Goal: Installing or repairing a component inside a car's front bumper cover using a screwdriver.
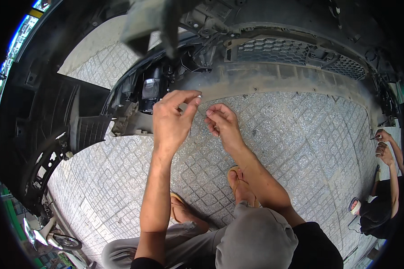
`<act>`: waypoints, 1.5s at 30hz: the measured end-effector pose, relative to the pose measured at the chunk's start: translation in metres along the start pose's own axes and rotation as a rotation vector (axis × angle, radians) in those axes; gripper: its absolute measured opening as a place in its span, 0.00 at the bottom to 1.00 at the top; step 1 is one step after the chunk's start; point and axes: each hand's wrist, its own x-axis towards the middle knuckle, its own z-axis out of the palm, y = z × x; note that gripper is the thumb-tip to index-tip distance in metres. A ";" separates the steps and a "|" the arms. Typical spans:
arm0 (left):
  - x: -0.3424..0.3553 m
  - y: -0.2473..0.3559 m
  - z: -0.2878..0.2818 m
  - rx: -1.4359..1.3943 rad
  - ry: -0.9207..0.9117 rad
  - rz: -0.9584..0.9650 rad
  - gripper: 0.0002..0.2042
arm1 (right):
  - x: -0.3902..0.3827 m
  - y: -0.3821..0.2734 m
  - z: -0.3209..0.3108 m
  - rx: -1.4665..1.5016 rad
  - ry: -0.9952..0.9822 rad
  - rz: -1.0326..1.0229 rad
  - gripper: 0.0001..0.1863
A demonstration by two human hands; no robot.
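My left hand (171, 117) is raised in front of the black bumper (285, 78), with its thumb and forefinger pinched on a small whitish piece (199, 96), too small to name. Just right of it and slightly lower, my right hand (224, 125) is closed, its thumb against the curled fingers. Whatever those fingers hold, if anything, I cannot make out. The two hands are close together but apart. Left of my left hand's knuckles is a black finned unit (151, 87) with a pale label. A honeycomb grille (274, 49) runs along the bumper's far side.
Close overhead hangs a blurred grey bracket (152, 27). Black car body panels (92, 101) curve round the left. Beneath is patterned paving (300, 148). Another person's hands (384, 150) are at work by the bumper's right end. A motorbike (54, 235) stands at lower left.
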 end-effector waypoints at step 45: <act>0.101 -0.072 -0.049 0.691 -0.223 0.393 0.07 | 0.106 0.040 0.118 -0.273 0.318 -0.737 0.07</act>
